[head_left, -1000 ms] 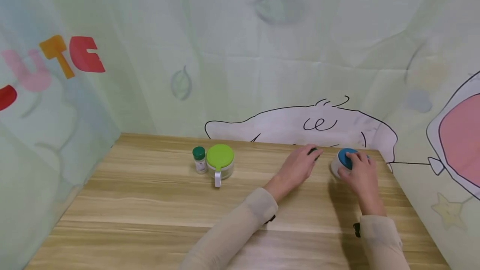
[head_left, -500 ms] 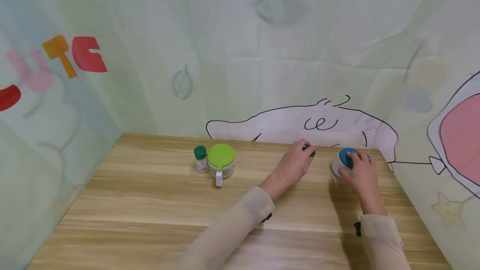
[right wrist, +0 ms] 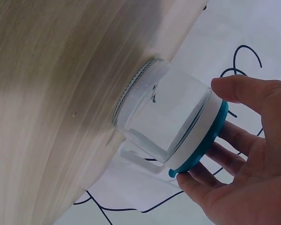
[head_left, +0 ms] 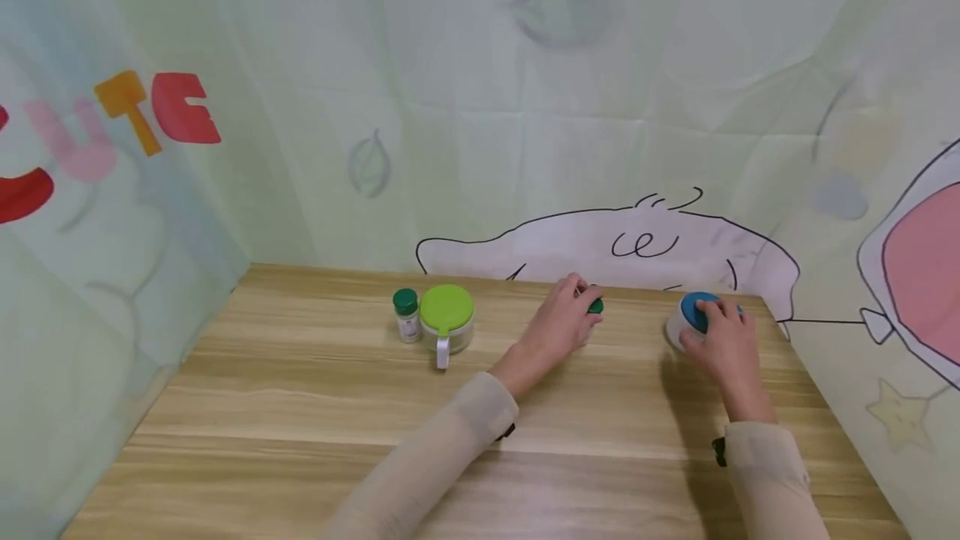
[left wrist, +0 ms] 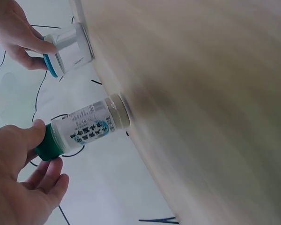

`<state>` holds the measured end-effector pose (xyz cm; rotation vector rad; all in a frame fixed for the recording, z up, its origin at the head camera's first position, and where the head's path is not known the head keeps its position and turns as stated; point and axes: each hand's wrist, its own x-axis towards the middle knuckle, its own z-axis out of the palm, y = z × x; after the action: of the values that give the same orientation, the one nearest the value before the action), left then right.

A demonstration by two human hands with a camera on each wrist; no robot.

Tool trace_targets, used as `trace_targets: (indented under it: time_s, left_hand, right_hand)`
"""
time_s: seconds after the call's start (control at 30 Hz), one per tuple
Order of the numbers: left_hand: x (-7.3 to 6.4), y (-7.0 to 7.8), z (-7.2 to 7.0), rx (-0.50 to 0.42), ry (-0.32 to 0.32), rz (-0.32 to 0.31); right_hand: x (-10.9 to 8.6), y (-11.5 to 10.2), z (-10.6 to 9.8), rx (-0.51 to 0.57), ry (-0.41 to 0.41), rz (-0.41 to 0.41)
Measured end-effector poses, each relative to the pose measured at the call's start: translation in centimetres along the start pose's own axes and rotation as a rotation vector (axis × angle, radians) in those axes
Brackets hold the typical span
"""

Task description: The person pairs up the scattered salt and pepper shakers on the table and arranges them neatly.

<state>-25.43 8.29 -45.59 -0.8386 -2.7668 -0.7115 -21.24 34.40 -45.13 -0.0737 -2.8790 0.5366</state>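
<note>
My left hand (head_left: 557,325) pinches the dark green cap (left wrist: 49,144) of a spice bottle (left wrist: 86,127) between thumb and fingers. That bottle has a white label and tan contents low down. Its base is at the tabletop; whether it touches cannot be told. On the right, my right hand (head_left: 723,348) grips a clear glass seasoning jar (right wrist: 166,110) from above, thumb and fingers around the white collar and blue lid (head_left: 696,311). This jar stands upright on the table, its pale handle (right wrist: 140,161) visible in the right wrist view.
A seasoning jar with a lime-green lid (head_left: 447,307) and white handle stands left of centre on the wooden table (head_left: 300,407). Beside it is another green-capped spice bottle (head_left: 407,317). A printed curtain (head_left: 465,107) hangs behind the table's back edge.
My left hand has moved left with the green-capped spice bottle, away from the blue-lidded jar. My right hand keeps its hold on that jar. The head view has shifted slightly.
</note>
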Motion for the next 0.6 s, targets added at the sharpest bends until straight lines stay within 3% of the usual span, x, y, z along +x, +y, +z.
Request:
trace_targets:
  time_s: [0.2, 0.6]
  left_hand:
    - [-1.4, -1.1, -0.6, -0.070, 0.013, -0.025]
    - [-3.2, -2.9, -3.3, -0.103, 0.035, -0.103]
  right_hand:
    - [0.0, -0.1, 0.0, -0.017, -0.016, 0.011]
    - [0.0, -0.3, 0.1, -0.026, -0.046, 0.034]
